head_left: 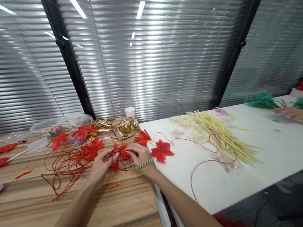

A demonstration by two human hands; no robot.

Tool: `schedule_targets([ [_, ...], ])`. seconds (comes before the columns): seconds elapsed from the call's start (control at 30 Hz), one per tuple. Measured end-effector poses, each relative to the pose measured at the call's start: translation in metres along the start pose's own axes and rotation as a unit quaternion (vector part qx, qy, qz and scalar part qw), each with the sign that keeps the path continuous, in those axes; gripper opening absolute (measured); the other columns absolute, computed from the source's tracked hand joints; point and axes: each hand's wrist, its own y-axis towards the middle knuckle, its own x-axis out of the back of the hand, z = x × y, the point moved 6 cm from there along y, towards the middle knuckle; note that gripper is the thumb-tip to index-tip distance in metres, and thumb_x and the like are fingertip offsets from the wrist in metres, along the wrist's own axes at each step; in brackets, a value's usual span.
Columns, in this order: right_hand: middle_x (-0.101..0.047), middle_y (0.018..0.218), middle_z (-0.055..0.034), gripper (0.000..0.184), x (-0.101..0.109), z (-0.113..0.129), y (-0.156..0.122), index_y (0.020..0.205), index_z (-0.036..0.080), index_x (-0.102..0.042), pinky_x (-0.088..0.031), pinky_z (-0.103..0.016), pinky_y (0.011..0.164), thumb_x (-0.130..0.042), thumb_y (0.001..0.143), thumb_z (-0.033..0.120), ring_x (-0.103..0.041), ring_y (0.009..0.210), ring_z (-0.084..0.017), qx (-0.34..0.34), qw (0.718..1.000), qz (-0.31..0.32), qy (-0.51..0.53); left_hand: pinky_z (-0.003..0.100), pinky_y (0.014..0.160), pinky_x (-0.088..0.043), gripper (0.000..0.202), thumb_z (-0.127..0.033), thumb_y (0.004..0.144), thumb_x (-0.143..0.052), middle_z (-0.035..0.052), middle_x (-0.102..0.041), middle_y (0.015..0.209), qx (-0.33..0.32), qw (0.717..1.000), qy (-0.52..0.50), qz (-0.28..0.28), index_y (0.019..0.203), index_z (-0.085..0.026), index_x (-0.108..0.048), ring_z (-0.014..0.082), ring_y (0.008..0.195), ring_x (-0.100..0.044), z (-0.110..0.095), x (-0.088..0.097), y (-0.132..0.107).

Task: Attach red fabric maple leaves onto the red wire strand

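My left hand (102, 166) is closed, thumb and fingertips pinching at the thin red cord (69, 168). Facing it, my right hand (141, 157), with a beaded bracelet (145, 163) on the wrist, also pinches the cord. A red artificial maple leaf (122, 151) lies between and just behind my fingertips; fingers partly hide it. Loose loops of cord are heaped to the left of my left hand, and one strand trails right across the white table. Another red maple leaf (162, 151) rests just right of my right hand.
Gold foil packets (127, 128), a paper cup (130, 112) and a tub of coloured beads (50, 130) stand along the back. Yellow strips (224, 140) lie on the white table (267, 172). Another person's hand (289, 112) is at the right, near green foliage (261, 100).
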Motion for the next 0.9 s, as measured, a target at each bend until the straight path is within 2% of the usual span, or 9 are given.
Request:
schedule_targets([
  [0.33,-0.067,0.083,-0.0049,0.018,-0.0031,-0.0020,-0.0009,0.084,0.018,-0.068,-0.046,-0.028,0.076,-0.051,0.082,0.012,-0.060,0.080,-0.017,0.006,1.000,0.001,-0.004,0.025,0.068,-0.049,0.041,-0.035,0.053,-0.079,0.0061,-0.070,0.092,0.016,1.000,-0.025,0.000,0.087,-0.017,-0.068,0.0178,0.081,-0.063,0.0008,-0.0024,-0.0008],
  [0.6,-0.066,0.085,-0.0056,0.016,-0.0031,-0.0005,0.0003,0.083,0.017,-0.067,-0.046,-0.028,0.076,-0.052,0.082,0.011,-0.060,0.080,-0.016,0.006,1.000,0.009,0.002,0.025,0.062,-0.050,0.040,-0.033,0.052,-0.079,0.0071,-0.070,0.089,0.032,0.998,-0.046,0.002,0.086,-0.016,-0.069,0.0184,0.076,-0.063,0.0010,-0.0019,-0.0020],
  [0.77,-0.066,0.083,-0.0042,0.016,-0.0049,-0.0012,0.0010,0.084,0.019,-0.067,-0.046,-0.028,0.075,-0.052,0.082,0.013,-0.060,0.079,-0.016,0.000,1.000,0.021,-0.012,0.025,0.067,-0.051,0.032,-0.023,0.052,-0.077,0.0047,-0.068,0.088,0.048,0.992,-0.113,0.013,0.082,-0.016,-0.068,0.0152,0.076,-0.062,0.0023,-0.0036,-0.0035],
  [0.9,-0.066,0.081,-0.0045,0.016,-0.0057,0.0010,0.0005,0.084,0.018,-0.067,-0.046,-0.028,0.075,-0.052,0.082,0.012,-0.060,0.079,-0.017,0.014,0.999,0.026,-0.017,0.025,0.066,-0.051,0.026,-0.022,0.058,-0.072,0.0049,-0.067,0.085,0.039,0.989,-0.137,0.030,0.082,-0.015,-0.068,0.0146,0.074,-0.061,0.0015,-0.0056,-0.0033],
])
